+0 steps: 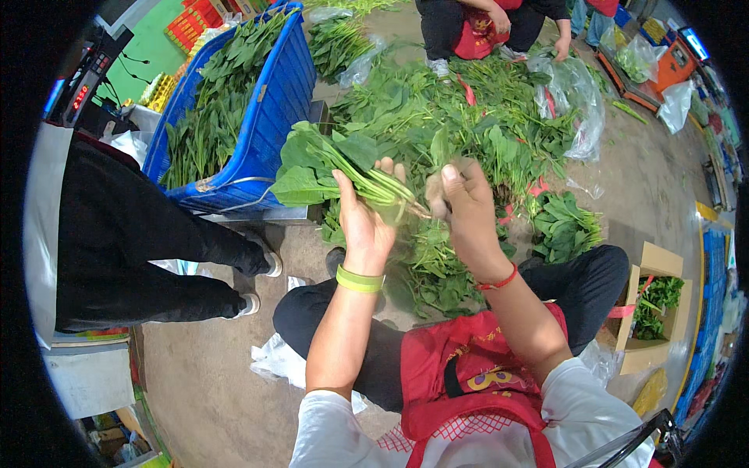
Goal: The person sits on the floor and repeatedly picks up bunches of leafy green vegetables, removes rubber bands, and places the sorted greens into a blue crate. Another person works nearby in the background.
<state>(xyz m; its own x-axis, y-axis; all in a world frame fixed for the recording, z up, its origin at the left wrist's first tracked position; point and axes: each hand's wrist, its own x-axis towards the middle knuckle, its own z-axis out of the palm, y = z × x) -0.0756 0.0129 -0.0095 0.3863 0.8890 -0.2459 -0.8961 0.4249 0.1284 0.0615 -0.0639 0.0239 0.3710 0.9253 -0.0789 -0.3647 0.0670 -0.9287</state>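
My left hand (367,226), palm up with a yellow-green wristband below it, holds a small bunch of leafy greens (316,160) that looks like spinach. Its broad leaves point left and its pale stems run right to the root ends. Close by those roots is my right hand (464,195), with a red cord on the wrist. Its fingers are curled in and partly smeared by motion. A single leaf (440,147) stands just above the right thumb; whether it is held I cannot tell. Beneath both hands spreads a large heap of loose greens (437,265) on the floor.
A blue crate (269,117) full of greens stands at the left, beside a standing person in dark trousers (133,234). Across the heap another person (491,23) crouches near clear plastic bags (589,117). An open cardboard box (651,253) with greens sits at the right.
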